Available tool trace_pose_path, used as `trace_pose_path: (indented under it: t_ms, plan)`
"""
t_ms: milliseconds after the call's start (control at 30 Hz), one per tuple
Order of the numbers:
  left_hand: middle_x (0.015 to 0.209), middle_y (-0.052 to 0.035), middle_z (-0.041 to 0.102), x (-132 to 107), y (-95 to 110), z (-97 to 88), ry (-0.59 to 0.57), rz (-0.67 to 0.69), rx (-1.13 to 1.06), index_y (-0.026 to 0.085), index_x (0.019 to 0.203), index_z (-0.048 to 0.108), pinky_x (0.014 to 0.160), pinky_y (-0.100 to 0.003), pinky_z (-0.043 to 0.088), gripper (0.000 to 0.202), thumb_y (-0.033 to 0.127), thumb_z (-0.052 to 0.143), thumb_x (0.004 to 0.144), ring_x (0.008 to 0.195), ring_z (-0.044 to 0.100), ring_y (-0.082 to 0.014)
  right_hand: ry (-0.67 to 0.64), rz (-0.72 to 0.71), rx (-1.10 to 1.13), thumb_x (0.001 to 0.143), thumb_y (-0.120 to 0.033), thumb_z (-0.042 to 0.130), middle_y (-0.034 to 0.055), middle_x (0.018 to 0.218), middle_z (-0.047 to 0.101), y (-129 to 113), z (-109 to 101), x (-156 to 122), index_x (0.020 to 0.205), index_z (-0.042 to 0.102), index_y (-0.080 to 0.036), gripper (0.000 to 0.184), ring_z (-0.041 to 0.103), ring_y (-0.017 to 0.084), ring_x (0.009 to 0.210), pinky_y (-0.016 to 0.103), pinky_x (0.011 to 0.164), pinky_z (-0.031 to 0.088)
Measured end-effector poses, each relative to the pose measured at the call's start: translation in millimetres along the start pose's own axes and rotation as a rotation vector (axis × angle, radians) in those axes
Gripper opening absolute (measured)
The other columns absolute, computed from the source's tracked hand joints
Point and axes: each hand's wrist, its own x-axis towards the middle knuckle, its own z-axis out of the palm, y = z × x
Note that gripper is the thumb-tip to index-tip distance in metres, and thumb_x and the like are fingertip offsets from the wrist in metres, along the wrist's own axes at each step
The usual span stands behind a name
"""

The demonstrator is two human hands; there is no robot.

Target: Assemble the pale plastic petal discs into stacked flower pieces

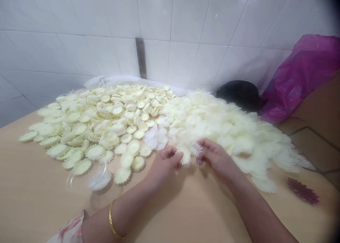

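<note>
A white tiled wall (186, 30) is seen behind a tan counter (39, 200), with a metal strip (141, 57) fixed upright on the tiles. The right half of the counter is covered by a loose heap of fringed cream petals (233, 129); the left half is covered by a spread of round pleated cream discs (101, 122), some stacked. A magenta plastic bag (305, 73) is slumped at the far right, and a black bag (237, 93) is lodged between it and the petal heap. A clear plastic cup (89, 177) is lying near the discs, by the left forearm. A single purple petal (302, 191) is lying apart from the rest at the right edge. A white scrap (155, 137) is seen between discs and heap. The left hand (164, 163) is curled shut, with a cream petal piece (186, 157) pinched at its fingertips; a gold bangle (114, 223) is worn on that wrist. The right hand (217, 158) is closed too, gripping a second fringed petal piece (197, 149) just beside the first, at the near edge of the heap, just above the counter.
</note>
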Motion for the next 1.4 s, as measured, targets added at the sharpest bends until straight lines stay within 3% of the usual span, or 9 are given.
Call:
trace_pose_path:
  t_ms: [133, 300, 367, 467, 600, 900, 1100, 1300, 1400]
  plan:
    - [0.053, -0.0006, 0.052, 0.4, -0.2, -0.4, 0.007, -0.009, -0.012, 0.015, 0.059, 0.052, 0.047, -0.022, 0.032, 0.023, 0.031, 0.068, 0.064, 0.047, 0.044, -0.0081, 0.041, -0.046, -0.126, 0.077, -0.037, 0.053, -0.0033, 0.055, 0.051, -2.1, 3.2, -4.7, 0.079, 0.055, -0.018, 0.019, 0.048, 0.011, 0.05, 0.025, 0.052, 0.04]
    - [0.055, -0.0015, 0.054, 2.8, -5.7, -3.4, 0.038, 0.028, 0.092, 0.015, 0.058, 0.054, 0.05, -0.024, 0.034, 0.024, 0.034, 0.069, 0.062, 0.049, 0.045, -0.0091, 0.586, -0.501, -0.708, 0.081, -0.029, 0.049, 0.0029, 0.073, 0.055, -4.8, -2.7, -9.4, 0.075, 0.054, -0.02, 0.012, 0.052, 0.017, 0.068, 0.03, 0.062, 0.041]
    - [0.054, -0.0012, 0.053, 3.6, -8.2, -4.1, 0.036, 0.027, 0.118, 0.015, 0.056, 0.053, 0.051, -0.024, 0.034, 0.026, 0.035, 0.068, 0.063, 0.049, 0.045, -0.009, 0.659, -0.607, -0.825, 0.082, -0.026, 0.047, 0.0045, 0.078, 0.055, -3.4, -4.0, -8.8, 0.075, 0.053, -0.02, 0.011, 0.051, 0.018, 0.074, 0.031, 0.066, 0.041]
    - [0.051, 0.0003, 0.049, 3.3, -9.4, -3.4, 0.034, 0.036, 0.079, 0.016, 0.055, 0.05, 0.05, -0.023, 0.032, 0.028, 0.035, 0.065, 0.068, 0.048, 0.042, -0.008, 0.547, -0.634, -0.825, 0.083, -0.024, 0.045, 0.0038, 0.076, 0.055, -1.8, 2.0, -9.5, 0.073, 0.051, -0.021, 0.012, 0.051, 0.018, 0.072, 0.03, 0.066, 0.04]
    - [0.05, 0.0014, 0.046, 1.8, -6.7, -2.2, 0.02, 0.071, 0.029, 0.015, 0.054, 0.048, 0.049, -0.023, 0.031, 0.03, 0.036, 0.063, 0.07, 0.047, 0.04, -0.007, 0.3, -0.543, -0.713, 0.084, -0.025, 0.045, 0.0019, 0.072, 0.056, -3.7, 18.9, -15.5, 0.071, 0.052, -0.021, 0.015, 0.051, 0.016, 0.068, 0.027, 0.062, 0.04]
    - [0.052, 0.0014, 0.047, 2.9, -10.0, -4.9, -0.021, 0.047, -0.029, 0.014, 0.056, 0.049, 0.049, -0.022, 0.033, 0.036, 0.045, 0.064, 0.067, 0.048, 0.043, -0.0069, -0.13, -0.126, -0.308, 0.08, -0.033, 0.053, 0.0002, 0.072, 0.061, -2.9, 29.4, -16.0, 0.074, 0.057, -0.018, 0.016, 0.056, 0.015, 0.068, 0.026, 0.062, 0.042]
    - [0.055, 0.0009, 0.05, 4.8, -10.2, -7.4, -0.091, -0.016, -0.035, 0.015, 0.06, 0.048, 0.052, -0.023, 0.037, 0.035, 0.044, 0.066, 0.065, 0.051, 0.049, -0.0094, -0.088, -0.101, -0.276, 0.082, -0.032, 0.048, -0.0002, 0.064, 0.055, 3.4, 24.4, -11.7, 0.072, 0.055, -0.017, 0.019, 0.051, 0.013, 0.06, 0.025, 0.056, 0.04]
    - [0.057, 0.0001, 0.053, 5.0, -9.8, -7.5, -0.159, 0.001, -0.038, 0.015, 0.062, 0.049, 0.054, -0.024, 0.038, 0.027, 0.032, 0.069, 0.065, 0.054, 0.051, -0.0103, 0.204, -0.205, -0.422, 0.08, -0.023, 0.047, -0.0037, 0.058, 0.045, 5.5, 19.0, -7.7, 0.064, 0.046, -0.019, 0.016, 0.041, 0.01, 0.055, 0.022, 0.05, 0.033]
    - [0.057, -0.0002, 0.053, 5.9, -9.6, -5.8, -0.11, -0.015, -0.07, 0.014, 0.063, 0.052, 0.055, -0.024, 0.038, 0.023, 0.029, 0.068, 0.067, 0.052, 0.049, -0.009, 0.165, -0.254, -0.41, 0.081, -0.026, 0.047, -0.0025, 0.062, 0.049, 3.7, 18.6, -8.2, 0.068, 0.049, -0.019, 0.015, 0.046, 0.011, 0.06, 0.022, 0.055, 0.037]
